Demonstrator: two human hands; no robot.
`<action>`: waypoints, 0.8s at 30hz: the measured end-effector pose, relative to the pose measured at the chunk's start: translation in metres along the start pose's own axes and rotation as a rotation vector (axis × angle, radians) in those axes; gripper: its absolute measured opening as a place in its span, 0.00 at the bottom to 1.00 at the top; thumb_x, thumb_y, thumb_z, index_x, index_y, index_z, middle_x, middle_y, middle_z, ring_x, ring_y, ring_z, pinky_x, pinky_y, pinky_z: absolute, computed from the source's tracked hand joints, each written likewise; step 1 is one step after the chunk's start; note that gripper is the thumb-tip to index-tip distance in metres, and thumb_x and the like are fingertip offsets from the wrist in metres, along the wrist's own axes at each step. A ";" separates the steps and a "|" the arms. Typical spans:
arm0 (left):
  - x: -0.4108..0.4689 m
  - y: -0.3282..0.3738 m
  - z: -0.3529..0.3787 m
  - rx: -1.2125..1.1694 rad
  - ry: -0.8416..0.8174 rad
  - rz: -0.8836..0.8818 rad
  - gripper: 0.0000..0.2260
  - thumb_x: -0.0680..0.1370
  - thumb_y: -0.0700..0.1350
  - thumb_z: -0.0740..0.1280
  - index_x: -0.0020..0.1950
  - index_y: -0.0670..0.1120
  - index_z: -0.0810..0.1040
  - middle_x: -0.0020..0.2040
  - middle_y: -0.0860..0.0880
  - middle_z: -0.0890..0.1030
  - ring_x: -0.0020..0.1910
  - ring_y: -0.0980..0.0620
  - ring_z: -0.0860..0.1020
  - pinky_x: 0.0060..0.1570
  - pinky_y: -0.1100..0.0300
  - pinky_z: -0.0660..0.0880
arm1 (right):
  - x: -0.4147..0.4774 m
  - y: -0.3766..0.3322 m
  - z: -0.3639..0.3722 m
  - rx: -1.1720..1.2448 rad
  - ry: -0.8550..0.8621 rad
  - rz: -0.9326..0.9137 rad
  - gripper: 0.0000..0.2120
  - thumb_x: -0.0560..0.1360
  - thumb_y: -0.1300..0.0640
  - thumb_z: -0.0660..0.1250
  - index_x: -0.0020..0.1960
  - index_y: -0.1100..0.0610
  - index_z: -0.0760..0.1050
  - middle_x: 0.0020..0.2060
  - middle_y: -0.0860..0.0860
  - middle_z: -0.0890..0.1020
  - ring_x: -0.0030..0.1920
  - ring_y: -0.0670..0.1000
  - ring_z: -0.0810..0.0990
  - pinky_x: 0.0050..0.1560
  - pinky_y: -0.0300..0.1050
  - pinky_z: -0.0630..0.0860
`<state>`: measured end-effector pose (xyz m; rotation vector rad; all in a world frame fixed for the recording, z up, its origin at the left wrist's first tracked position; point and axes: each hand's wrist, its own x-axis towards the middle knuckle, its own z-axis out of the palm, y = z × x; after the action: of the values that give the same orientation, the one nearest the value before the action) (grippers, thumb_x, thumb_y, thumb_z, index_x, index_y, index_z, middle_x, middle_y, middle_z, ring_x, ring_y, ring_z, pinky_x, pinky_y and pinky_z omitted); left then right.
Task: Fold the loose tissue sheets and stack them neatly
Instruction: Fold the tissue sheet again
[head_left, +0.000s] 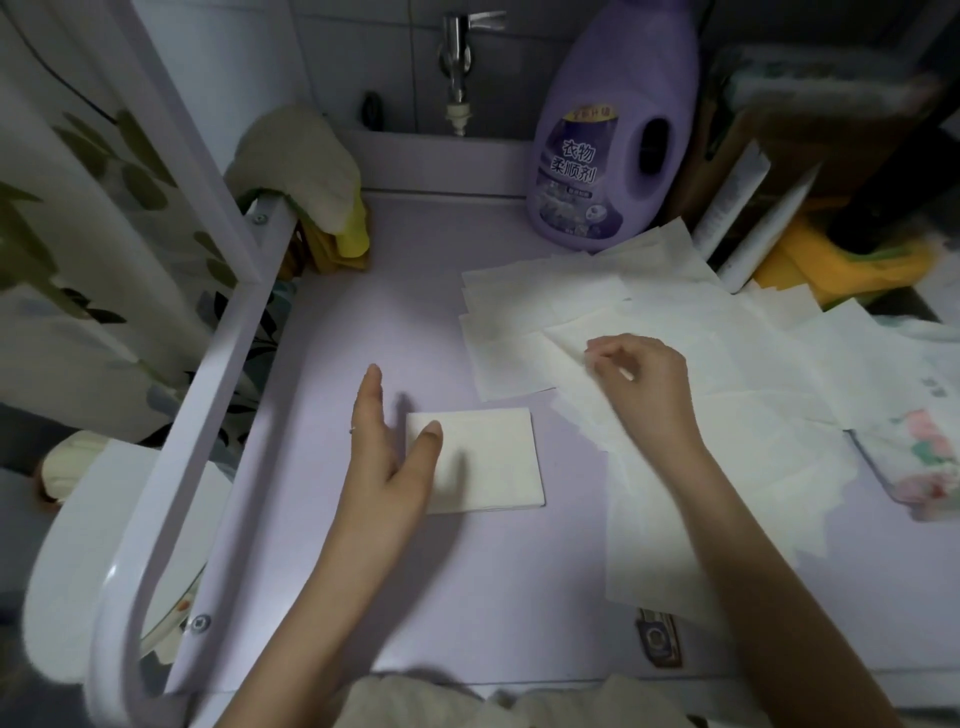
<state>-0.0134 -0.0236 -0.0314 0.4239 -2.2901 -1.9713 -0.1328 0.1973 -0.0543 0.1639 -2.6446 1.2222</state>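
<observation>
Lower edge of frame: beige fabric, likely the person's clothing, with both forearms reaching up from it over the lilac counter.
Left hand: flat, fingers straight. The thumb rests on the left edge of the folded tissue, apparently to keep it from sliding.
Folded tissue: a neat rectangle at centre frame, lying flat on the counter. It sits apart from the loose pile, so it appears to mark the start of the stack.
Right hand: right of centre, fingers curled. Thumb and forefinger pinch the edge of the top sheet.
Loose sheets: unfolded and overlapping, fanned across the right half of the counter, within easy reach of the right hand.
Task status: judged early. One piece is folded and many sheets remain.
Upper centre: a purple softener bottle beside a tap, with the far sheets touching the bottle's base.
Right edge: a floral tissue pack, partly under the sheets.
Risk: thin sheets may lift together.
</observation>
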 end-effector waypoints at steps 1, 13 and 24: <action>0.000 0.000 0.000 0.004 -0.012 0.034 0.28 0.81 0.41 0.62 0.77 0.53 0.53 0.74 0.62 0.56 0.61 0.83 0.57 0.62 0.82 0.55 | -0.002 -0.008 -0.004 0.082 0.031 0.010 0.04 0.77 0.58 0.67 0.43 0.52 0.78 0.43 0.38 0.82 0.46 0.42 0.80 0.51 0.37 0.75; -0.001 0.019 0.020 -0.115 -0.285 0.137 0.43 0.67 0.42 0.79 0.75 0.47 0.57 0.64 0.51 0.75 0.58 0.65 0.75 0.57 0.67 0.73 | -0.032 -0.081 -0.024 0.876 -0.154 0.336 0.10 0.83 0.58 0.56 0.46 0.54 0.72 0.34 0.43 0.77 0.36 0.41 0.75 0.40 0.34 0.73; -0.005 0.018 0.011 0.005 -0.077 0.332 0.26 0.70 0.37 0.75 0.64 0.57 0.75 0.59 0.62 0.79 0.54 0.60 0.79 0.53 0.65 0.75 | -0.047 -0.074 -0.024 0.615 -0.326 0.238 0.24 0.75 0.38 0.62 0.69 0.40 0.67 0.61 0.40 0.77 0.62 0.43 0.75 0.66 0.42 0.70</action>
<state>-0.0137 -0.0097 -0.0146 -0.0342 -2.2328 -1.8450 -0.0693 0.1684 0.0038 0.1584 -2.4921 2.2351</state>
